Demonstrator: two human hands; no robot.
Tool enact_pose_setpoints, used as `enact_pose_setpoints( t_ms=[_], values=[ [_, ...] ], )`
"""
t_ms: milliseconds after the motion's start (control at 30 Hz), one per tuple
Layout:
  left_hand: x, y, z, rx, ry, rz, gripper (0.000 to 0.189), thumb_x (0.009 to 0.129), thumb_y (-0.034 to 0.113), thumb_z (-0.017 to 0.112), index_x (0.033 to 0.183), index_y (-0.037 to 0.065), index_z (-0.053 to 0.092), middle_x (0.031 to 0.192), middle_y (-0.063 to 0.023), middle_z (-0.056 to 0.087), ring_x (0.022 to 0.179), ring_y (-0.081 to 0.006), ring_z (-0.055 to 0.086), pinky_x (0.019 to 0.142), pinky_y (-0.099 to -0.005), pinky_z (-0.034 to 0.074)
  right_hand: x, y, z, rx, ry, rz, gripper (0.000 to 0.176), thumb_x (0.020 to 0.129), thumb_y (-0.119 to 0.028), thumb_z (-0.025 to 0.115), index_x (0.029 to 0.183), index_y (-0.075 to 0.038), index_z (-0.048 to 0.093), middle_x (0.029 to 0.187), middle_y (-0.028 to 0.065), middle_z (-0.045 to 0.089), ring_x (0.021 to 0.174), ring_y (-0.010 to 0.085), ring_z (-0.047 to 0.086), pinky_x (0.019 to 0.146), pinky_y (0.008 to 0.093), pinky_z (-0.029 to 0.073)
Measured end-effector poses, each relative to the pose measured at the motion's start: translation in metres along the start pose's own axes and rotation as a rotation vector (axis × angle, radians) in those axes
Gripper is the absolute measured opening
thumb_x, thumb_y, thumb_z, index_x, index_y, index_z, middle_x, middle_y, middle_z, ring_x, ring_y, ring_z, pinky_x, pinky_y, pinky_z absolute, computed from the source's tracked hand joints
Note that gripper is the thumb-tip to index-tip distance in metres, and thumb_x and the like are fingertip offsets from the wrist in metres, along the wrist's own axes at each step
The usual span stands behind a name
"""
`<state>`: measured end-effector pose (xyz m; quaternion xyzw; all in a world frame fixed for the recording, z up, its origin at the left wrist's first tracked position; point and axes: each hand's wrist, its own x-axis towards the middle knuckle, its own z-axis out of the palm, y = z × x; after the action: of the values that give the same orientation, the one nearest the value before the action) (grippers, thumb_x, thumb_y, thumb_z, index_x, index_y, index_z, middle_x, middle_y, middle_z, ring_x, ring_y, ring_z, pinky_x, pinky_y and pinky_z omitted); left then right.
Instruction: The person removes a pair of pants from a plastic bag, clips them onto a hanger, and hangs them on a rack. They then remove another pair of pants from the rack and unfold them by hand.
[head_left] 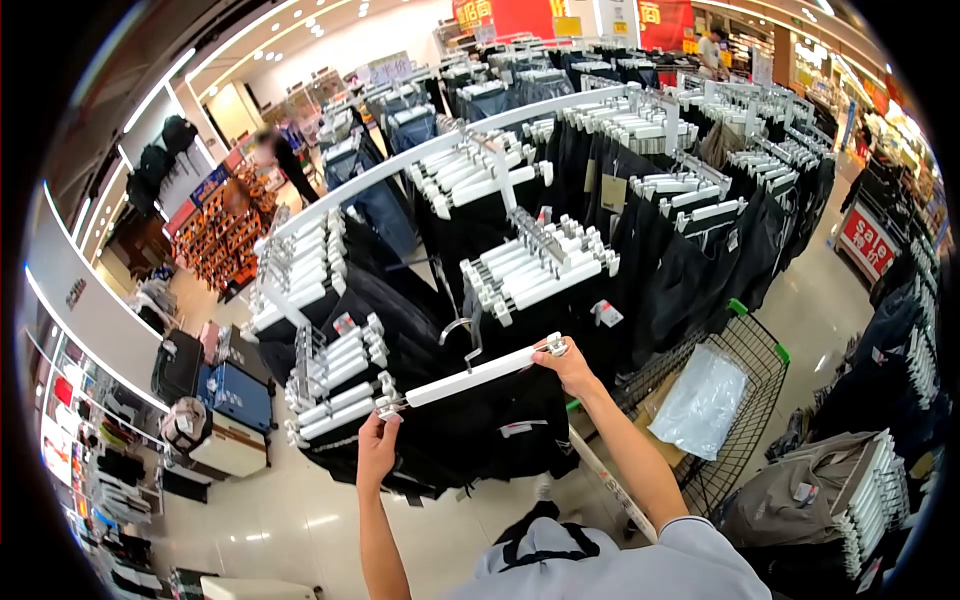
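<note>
A white clip hanger with a metal hook is held level in front of me, and black trousers hang from it. My left hand pinches the clip at its left end. At the right end, the thumb and fingers of my right hand close around the other clip. Just beyond is a rack of black trousers on white hangers, with more hangers close to the left of mine. A white tag shows on the dark cloth behind.
To my right stands a black wire shopping cart with a plastic-wrapped packet in it. Grey-brown trousers hang at the lower right. Suitcases stand at the left. A person is further back, near an orange display.
</note>
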<state>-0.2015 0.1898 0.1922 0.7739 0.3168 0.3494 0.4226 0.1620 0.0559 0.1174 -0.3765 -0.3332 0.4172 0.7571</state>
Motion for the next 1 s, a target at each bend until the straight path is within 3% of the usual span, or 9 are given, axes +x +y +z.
enact_pose_setpoints(
  t_ms=[233,300,433,467,500,567,600,767,1000],
  values=[
    [0.108,0.043,0.048,0.012,0.036,0.153,0.016,0.103,0.015,0.065,0.098,0.000,0.062,0.072,0.0033,0.047,0.068,-0.0051,0.037,0.058,-0.0261,0.033,0.054,0.041,-0.066,0.027,0.174,0.026,0.029,0.090,-0.029,0.084,0.108,-0.012,0.068,0.098,-0.0050,0.065,0.092,0.0082,0.057,0.086,0.0289,0.046],
    [0.129,0.053,0.067,0.074,-0.013,0.278,0.014,0.099,0.013,0.069,0.099,-0.001,0.066,0.075,-0.0074,0.062,0.069,-0.0095,0.050,0.062,-0.0304,0.044,0.051,0.033,-0.081,-0.023,0.228,-0.026,0.020,0.093,-0.024,0.080,0.101,-0.010,0.070,0.085,-0.0082,0.060,0.081,0.0055,0.054,0.076,0.0245,0.043],
    [0.150,0.053,0.112,0.008,-0.162,0.336,0.017,0.095,0.011,0.074,0.106,-0.002,0.069,0.086,-0.0174,0.070,0.074,-0.0208,0.066,0.071,-0.0324,0.052,0.025,0.042,-0.142,0.070,0.360,0.045,0.029,0.093,-0.019,0.080,0.116,-0.010,0.065,0.102,-0.0046,0.064,0.092,0.0082,0.058,0.082,0.0285,0.046],
    [0.155,0.055,0.124,-0.043,-0.182,0.353,0.013,0.096,0.008,0.071,0.104,-0.002,0.068,0.081,-0.0119,0.067,0.075,-0.0110,0.060,0.072,-0.0294,0.051,0.023,0.059,-0.171,0.112,0.373,0.027,0.036,0.092,-0.019,0.081,0.121,-0.010,0.062,0.107,-0.0040,0.065,0.098,0.0091,0.059,0.086,0.0295,0.047],
    [0.161,0.052,0.138,-0.088,-0.170,0.410,0.014,0.096,0.009,0.073,0.101,-0.003,0.066,0.077,-0.0140,0.064,0.068,-0.0141,0.054,0.067,-0.0300,0.049,0.017,0.059,-0.183,0.172,0.366,0.028,0.044,0.091,-0.023,0.082,0.126,-0.009,0.060,0.115,-0.0010,0.066,0.105,0.0140,0.062,0.095,0.0330,0.050],
    [0.176,0.045,0.155,-0.047,-0.211,0.425,0.019,0.094,0.014,0.076,0.098,-0.001,0.066,0.076,-0.0203,0.063,0.066,-0.0397,0.057,0.062,-0.0359,0.049,0.012,0.038,-0.175,0.231,0.464,0.021,0.050,0.090,-0.027,0.084,0.130,-0.009,0.060,0.122,0.0032,0.067,0.113,0.0200,0.063,0.104,0.0384,0.050],
    [0.182,0.044,0.163,-0.084,-0.197,0.449,0.023,0.094,0.016,0.077,0.094,-0.002,0.062,0.075,-0.0220,0.059,0.064,-0.0408,0.051,0.059,-0.0372,0.047,0.015,0.041,-0.186,0.179,0.523,-0.014,0.046,0.092,-0.028,0.082,0.128,-0.009,0.062,0.124,0.0064,0.068,0.117,0.0242,0.063,0.109,0.0431,0.049],
    [0.193,0.015,0.178,-0.055,-0.207,0.395,0.024,0.096,0.015,0.074,0.092,-0.003,0.058,0.076,-0.0229,0.060,0.064,-0.0410,0.045,0.059,-0.0377,0.046,0.052,0.017,-0.205,-0.114,0.513,-0.011,0.025,0.094,-0.027,0.080,0.109,-0.010,0.070,0.096,-0.0075,0.065,0.087,0.0044,0.054,0.078,0.0234,0.041],
    [0.167,-0.037,0.179,-0.161,-0.258,0.140,0.020,0.103,0.015,0.064,0.101,-0.005,0.058,0.078,-0.0184,0.058,0.068,-0.0232,0.046,0.066,-0.0357,0.047,0.069,-0.026,-0.184,-0.328,0.338,0.076,0.021,0.092,-0.021,0.082,0.105,-0.008,0.072,0.096,-0.0054,0.068,0.092,0.0064,0.060,0.086,0.0256,0.045]
  ],
)
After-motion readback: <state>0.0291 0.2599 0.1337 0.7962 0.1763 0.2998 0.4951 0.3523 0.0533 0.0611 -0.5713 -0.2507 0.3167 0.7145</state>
